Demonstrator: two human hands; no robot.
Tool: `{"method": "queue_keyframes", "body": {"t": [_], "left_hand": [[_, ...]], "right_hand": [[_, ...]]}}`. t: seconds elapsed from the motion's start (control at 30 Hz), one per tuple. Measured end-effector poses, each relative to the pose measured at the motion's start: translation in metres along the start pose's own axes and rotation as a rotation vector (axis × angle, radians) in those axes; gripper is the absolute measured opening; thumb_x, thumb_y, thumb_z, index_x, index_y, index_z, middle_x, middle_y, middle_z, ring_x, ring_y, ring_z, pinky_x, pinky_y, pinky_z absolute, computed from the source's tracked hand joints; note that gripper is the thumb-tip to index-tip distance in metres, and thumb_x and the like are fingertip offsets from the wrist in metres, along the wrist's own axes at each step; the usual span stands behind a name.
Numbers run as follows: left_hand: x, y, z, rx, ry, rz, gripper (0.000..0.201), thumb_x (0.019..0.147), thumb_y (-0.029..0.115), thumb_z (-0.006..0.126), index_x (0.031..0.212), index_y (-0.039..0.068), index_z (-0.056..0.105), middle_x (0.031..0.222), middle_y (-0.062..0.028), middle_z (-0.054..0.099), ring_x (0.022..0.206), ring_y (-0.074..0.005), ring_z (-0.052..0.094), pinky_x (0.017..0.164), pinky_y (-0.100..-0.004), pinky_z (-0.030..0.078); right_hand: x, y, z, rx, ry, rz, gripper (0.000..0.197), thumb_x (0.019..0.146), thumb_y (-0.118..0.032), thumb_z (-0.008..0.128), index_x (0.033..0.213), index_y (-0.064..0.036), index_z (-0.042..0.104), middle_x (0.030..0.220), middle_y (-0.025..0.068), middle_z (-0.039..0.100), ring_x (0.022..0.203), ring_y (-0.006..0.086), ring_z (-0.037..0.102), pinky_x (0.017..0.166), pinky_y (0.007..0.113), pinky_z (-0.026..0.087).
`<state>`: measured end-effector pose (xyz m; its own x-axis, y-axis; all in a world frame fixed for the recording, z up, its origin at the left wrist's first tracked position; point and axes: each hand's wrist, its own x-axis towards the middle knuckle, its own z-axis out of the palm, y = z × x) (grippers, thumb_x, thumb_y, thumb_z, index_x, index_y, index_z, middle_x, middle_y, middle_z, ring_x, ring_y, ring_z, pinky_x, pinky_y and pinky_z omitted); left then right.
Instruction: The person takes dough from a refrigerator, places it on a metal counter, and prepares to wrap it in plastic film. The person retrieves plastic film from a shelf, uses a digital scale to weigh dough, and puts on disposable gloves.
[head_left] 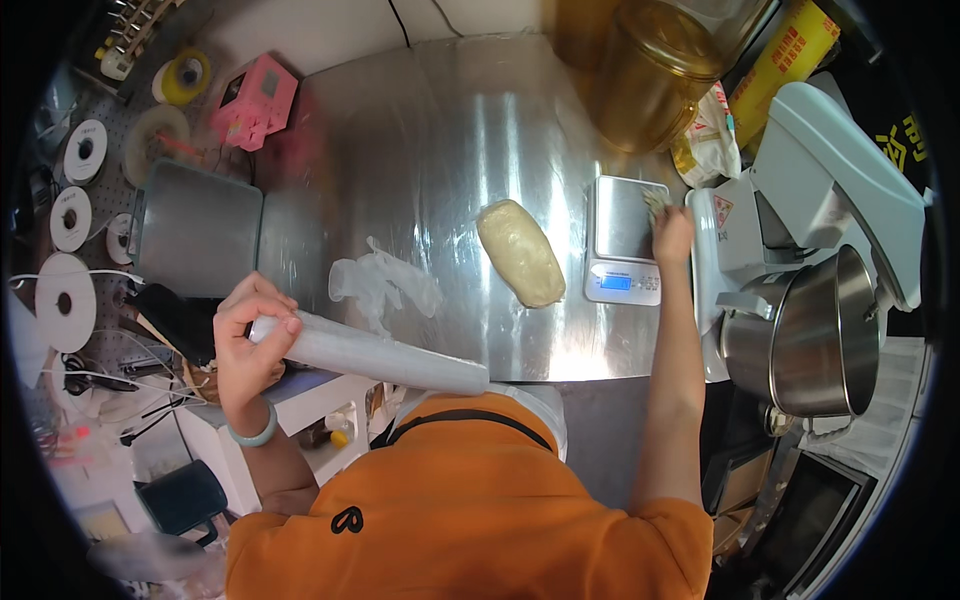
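My left hand is closed round one end of a long white roll of plastic wrap, which lies slantwise across the front of my body. A smooth, pale yellow oblong lump of dough rests on the steel table, between my two hands. Over the right edge of a small white kitchen scale is my right hand, fingers closed. A small pale, streaky thing shows at its fingertips, too blurred to name. The scale's blue display is lit.
Crumpled clear plastic lies left of the dough. A stand mixer with a steel bowl stands at right, with an amber lidded jug behind the scale. At left are a grey tray and a pink box.
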<state>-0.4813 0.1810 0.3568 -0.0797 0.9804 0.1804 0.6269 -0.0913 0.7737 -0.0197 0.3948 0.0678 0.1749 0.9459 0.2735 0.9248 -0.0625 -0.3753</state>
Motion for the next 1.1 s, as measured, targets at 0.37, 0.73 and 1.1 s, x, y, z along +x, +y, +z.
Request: {"method": "queue_keyframes", "body": {"t": [0.37,0.73,1.1], "left_hand": [[0.009,0.008,0.014,0.028,-0.048,0.01,0.009,0.064,0.002,0.067,0.069,0.0,0.059,0.07,-0.0083,0.055,0.07,-0.0187,0.056,0.065,-0.0274,0.042],[0.014,0.006,0.019,-0.052,-0.11,0.104,0.012,0.065,0.002,0.068,0.07,-0.002,0.058,0.072,-0.0082,0.054,0.068,-0.0185,0.053,0.061,-0.028,0.04],[0.041,0.02,0.036,-0.162,-0.265,0.319,0.009,0.072,0.003,0.068,0.077,-0.001,0.063,0.075,-0.006,0.052,0.071,-0.0164,0.051,0.061,-0.0275,0.039]], "right_hand": [[0.011,-0.066,0.026,0.102,-0.083,-0.146,0.01,0.074,-0.006,0.056,0.075,0.0021,0.062,0.094,0.0203,0.058,0.087,0.0365,0.058,0.072,0.045,0.048],[-0.111,0.035,-0.067,-0.305,-0.145,0.144,0.023,0.08,-0.012,0.061,0.1,-0.0003,0.062,0.102,0.0196,0.056,0.094,0.0353,0.054,0.083,0.044,0.044],[-0.139,-0.259,-0.148,1.346,-0.647,-0.348,0.021,0.081,-0.011,0.065,0.097,0.0014,0.06,0.097,0.0114,0.059,0.092,0.0197,0.055,0.083,0.03,0.042]]}}
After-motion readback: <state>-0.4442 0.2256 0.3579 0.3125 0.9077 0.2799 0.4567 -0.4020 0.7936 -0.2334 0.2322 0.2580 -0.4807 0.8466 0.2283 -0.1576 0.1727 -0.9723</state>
